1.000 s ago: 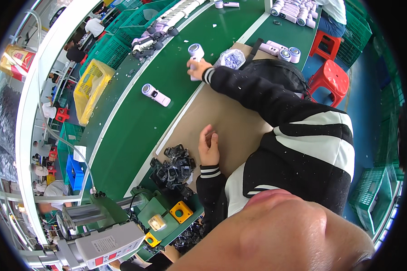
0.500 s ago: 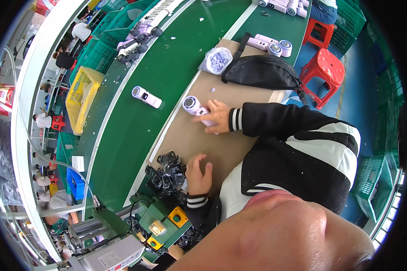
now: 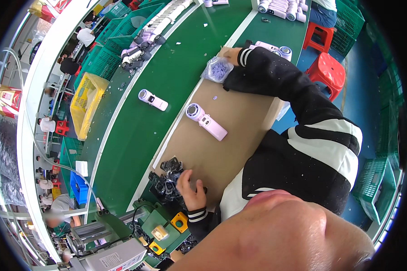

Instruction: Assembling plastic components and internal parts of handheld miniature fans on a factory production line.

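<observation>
Taking the pink handheld fan (image 3: pixel 209 124) on the brown sheet (image 3: pixel 244 106) as our landmark, we see the clear bag of purple pieces (image 3: pixel 218 70) above it in the view, beyond its round head, with one loose purple piece (image 3: pixel 215 97) between them. The fan's long axis slants from that head, at upper left, to its handle end, at lower right. Our right hand (image 3: pixel 232 56) is the nearer to the bag, at its right edge, the forearm arching past the fan's right side; its fingers are partly hidden, so we cannot tell whether they grasp anything. Below the fan, our left hand (image 3: pixel 192 192) is beside the heap of black parts (image 3: pixel 166 184), fingers loosely bent, thumb apart; a dark bit shows by the thumb, but we cannot tell whether it is held.
</observation>
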The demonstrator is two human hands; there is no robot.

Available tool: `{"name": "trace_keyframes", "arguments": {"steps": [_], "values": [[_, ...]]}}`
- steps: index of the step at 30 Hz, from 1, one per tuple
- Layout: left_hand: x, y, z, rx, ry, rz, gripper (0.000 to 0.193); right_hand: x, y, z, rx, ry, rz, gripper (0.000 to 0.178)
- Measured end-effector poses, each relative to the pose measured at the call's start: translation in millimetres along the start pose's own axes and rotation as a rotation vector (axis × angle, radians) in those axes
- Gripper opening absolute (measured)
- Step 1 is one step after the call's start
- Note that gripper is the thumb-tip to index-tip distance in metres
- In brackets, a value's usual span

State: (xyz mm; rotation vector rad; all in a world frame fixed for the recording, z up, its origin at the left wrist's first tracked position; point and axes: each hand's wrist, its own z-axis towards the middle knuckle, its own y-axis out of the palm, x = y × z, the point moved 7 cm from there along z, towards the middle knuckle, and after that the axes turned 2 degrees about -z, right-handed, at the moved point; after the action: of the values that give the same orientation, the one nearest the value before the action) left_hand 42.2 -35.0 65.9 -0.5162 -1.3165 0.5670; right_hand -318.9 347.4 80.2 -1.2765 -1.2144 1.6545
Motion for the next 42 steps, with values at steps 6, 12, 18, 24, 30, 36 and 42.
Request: {"name": "trace_keyframes", "arguments": {"steps": [6,12,18,24,30,36,42], "values": [[-8.0,-13.9,6.0,0.084,-0.136,0.489,0.056,4.4,4.5,4.0,0.039,0.067,0.089,0.032],[-17.8,-25.2,15.4,0.137,-0.07,0.411,0.041,-47.0,-10.6,-10.0,0.362,-0.219,0.005,0.02],[-14.1,-30.1,20.4,0.19,-0.044,0.395,0.031,-51.4,21.6,-14.2,0.135,-0.145,-0.095,0.01],[-19.4,-32.9,12.9,0.291,-0.052,0.486,0.022,-56.6,23.2,-11.3,0.086,-0.158,-0.074,0.011],[-12.0,-37.1,12.0,0.366,-0.128,0.538,0.014,-49.2,26.0,-9.5,0.139,-0.135,0.068,0.011],[11.2,-36.6,14.0,0.547,0.029,0.422,0.012,-40.9,28.5,-8.6,0.159,-0.083,0.066,0.014],[11.4,-25.2,28.9,0.502,0.009,-0.129,0.012,-34.6,34.9,-5.2,0.218,-0.064,0.114,0.018]]}}
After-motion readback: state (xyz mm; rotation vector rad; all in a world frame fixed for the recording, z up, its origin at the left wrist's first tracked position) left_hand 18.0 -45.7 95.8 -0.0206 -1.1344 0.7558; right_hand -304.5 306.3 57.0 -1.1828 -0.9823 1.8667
